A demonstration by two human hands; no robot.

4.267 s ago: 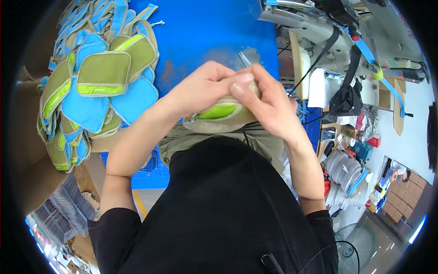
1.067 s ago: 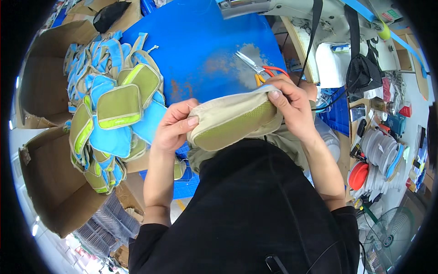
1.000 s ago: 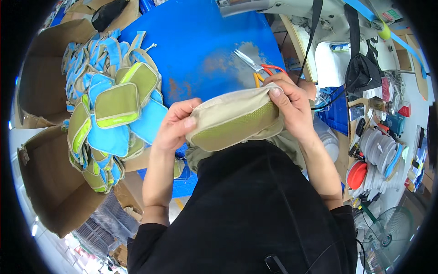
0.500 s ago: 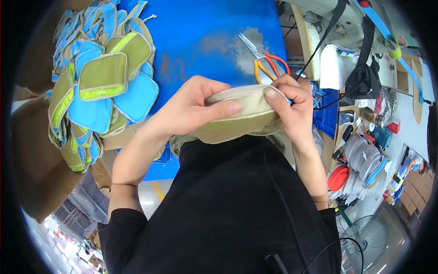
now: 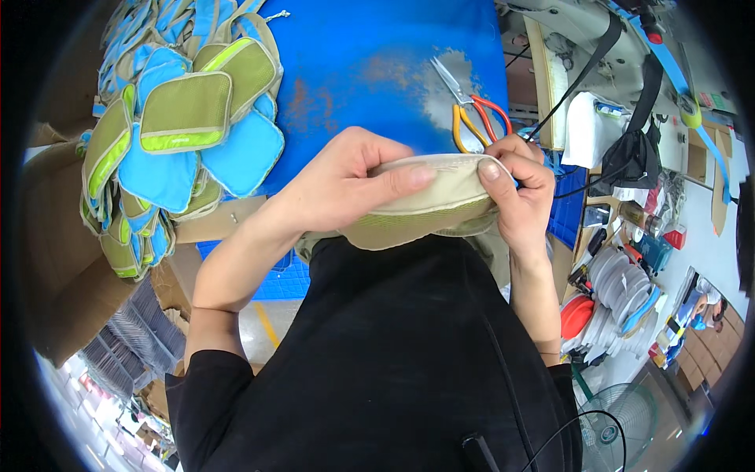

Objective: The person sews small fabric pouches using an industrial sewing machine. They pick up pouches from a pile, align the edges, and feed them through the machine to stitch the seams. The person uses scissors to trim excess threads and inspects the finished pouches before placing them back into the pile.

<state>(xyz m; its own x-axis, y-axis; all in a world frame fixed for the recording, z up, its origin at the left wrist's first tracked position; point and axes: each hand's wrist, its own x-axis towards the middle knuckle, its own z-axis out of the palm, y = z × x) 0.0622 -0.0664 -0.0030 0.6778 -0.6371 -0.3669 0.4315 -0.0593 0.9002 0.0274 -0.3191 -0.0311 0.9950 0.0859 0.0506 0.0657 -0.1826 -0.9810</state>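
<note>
Between both hands, in front of my body, is a sewn fabric piece [image 5: 448,189] with a beige band and an olive mesh panel. My left hand [image 5: 354,177] is closed on its left part, thumb lying along the beige band and fingers behind it. At the right end, my right hand [image 5: 519,189] pinches the upper edge between thumb and bent fingers. More of the olive cloth hangs down toward my lap. Just beyond my right hand lie scissors [image 5: 447,79] with one red and one orange handle, blades pointing away.
A blue work surface [image 5: 346,55] spreads ahead, worn in patches. At left, a heap of olive, lime and blue sewn pouches [image 5: 185,114] rests by a cardboard box [image 5: 71,267]. On the right are a sewing machine, a black bag [image 5: 629,161], stacked white reels [image 5: 617,283] and a fan [image 5: 621,421].
The view has shifted slightly. The beige band is held flatter and straighter, with my left thumb stretched further along it. Both hands keep their hold.
</note>
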